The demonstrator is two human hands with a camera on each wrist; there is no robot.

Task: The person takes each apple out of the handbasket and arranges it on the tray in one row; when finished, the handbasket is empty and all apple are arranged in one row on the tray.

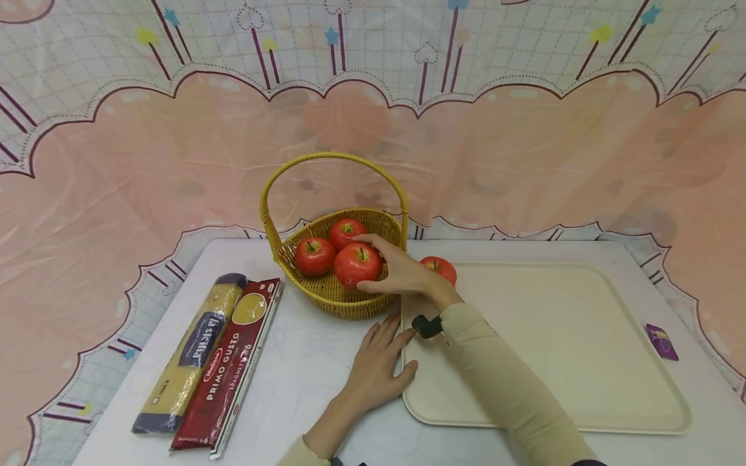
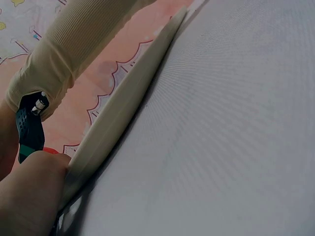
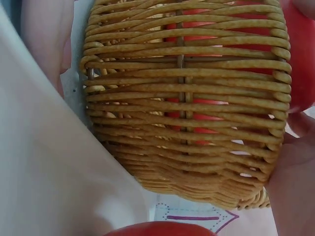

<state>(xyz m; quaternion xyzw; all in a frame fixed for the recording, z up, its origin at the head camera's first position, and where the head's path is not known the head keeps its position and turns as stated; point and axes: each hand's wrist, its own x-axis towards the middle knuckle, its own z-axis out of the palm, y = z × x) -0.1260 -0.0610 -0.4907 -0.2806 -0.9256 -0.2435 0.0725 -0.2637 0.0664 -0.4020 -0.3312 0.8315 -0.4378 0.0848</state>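
My right hand (image 1: pixel 405 268) reaches over the rim of a yellow wicker basket (image 1: pixel 344 312) and grips a red apple (image 1: pixel 353 266), thumb in front and fingers behind. Two more apples lie beside it in the basket, one at the left (image 1: pixel 315 257) and one at the back (image 1: pixel 345 232). In the right wrist view the basket's woven side (image 3: pixel 187 120) stands between the camera and the apples. My left hand (image 1: pixel 381 366) rests palm down, fingers spread, on the white table at the left edge of a cream tray (image 1: pixel 553 343). Another apple (image 1: pixel 441 266) sits at the tray's far left corner, partly behind my right wrist.
A yellow spaghetti pack (image 1: pixel 186 362) and a red spaghetti pack (image 1: pixel 230 369) lie side by side on the left of the table. Right of the tray is a small purple packet (image 1: pixel 662 342). The basket's tall handle (image 1: pixel 335 155) arches above the apples.
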